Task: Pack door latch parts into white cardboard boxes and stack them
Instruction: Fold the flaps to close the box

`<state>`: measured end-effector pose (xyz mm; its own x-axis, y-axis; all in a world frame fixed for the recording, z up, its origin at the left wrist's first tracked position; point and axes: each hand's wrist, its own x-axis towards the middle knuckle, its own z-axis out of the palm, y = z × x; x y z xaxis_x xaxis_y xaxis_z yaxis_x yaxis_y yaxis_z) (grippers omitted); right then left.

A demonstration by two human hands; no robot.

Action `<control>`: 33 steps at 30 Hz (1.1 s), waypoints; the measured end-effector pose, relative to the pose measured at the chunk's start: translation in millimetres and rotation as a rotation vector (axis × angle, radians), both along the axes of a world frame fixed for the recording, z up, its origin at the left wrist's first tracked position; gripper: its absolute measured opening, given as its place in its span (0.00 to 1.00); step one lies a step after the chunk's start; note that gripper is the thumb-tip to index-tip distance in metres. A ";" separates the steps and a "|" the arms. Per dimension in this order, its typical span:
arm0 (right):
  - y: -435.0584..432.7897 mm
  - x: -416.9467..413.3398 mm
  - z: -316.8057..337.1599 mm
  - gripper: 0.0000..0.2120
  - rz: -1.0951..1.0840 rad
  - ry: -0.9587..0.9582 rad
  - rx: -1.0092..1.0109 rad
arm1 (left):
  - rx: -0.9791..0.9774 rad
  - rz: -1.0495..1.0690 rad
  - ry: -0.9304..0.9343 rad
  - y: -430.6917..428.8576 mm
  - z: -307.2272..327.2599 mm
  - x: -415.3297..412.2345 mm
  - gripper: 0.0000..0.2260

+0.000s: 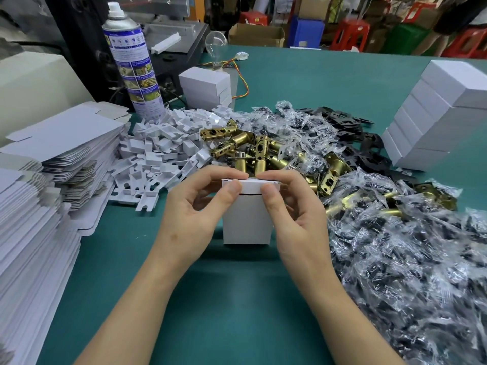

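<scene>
Left hand [200, 204] and right hand [292, 206] both pinch the top edge of a small white box [246, 219], thumbs in front and fingers curled behind, apparently to press its lid flap home. The box stands upright on the green table [210, 285], near the centre, so its base braces against the push. A dark slit under the lid suggests it is not fully shut; what is inside cannot be seen. Just beyond lies a heap of brass latches [253, 151], within easy reach for filling. Left of them are white plastic pieces [160, 151], then stacks of flat box blanks [52, 154]. To the right, clear bags of dark parts [395, 246] spread wide. Far right, finished boxes [434, 114] stand stacked.
</scene>
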<state>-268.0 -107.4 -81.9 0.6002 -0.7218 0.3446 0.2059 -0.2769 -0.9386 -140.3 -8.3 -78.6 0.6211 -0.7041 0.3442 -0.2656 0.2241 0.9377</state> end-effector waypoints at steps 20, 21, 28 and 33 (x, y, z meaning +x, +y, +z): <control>-10.8 0.3 -10.7 0.10 0.064 -0.069 -0.127 | -0.130 -0.092 -0.067 1.0 -5.0 9.0 0.08; -11.0 0.4 -11.1 0.10 0.061 -0.077 -0.141 | -0.130 -0.103 -0.070 1.2 -5.0 9.6 0.08; -13.3 -2.7 -12.3 0.10 0.007 -0.026 -0.270 | -0.103 -0.120 -0.077 4.1 -4.6 10.9 0.07; -14.7 -3.7 -17.0 0.09 -0.049 -0.019 -0.359 | -0.081 -0.123 -0.090 4.5 -5.3 12.1 0.07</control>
<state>-271.7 -122.1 -98.9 0.5589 -0.5805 0.5922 0.2012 -0.5978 -0.7759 -128.2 -3.8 -83.9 0.4958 -0.7409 0.4531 -0.3136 0.3337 0.8890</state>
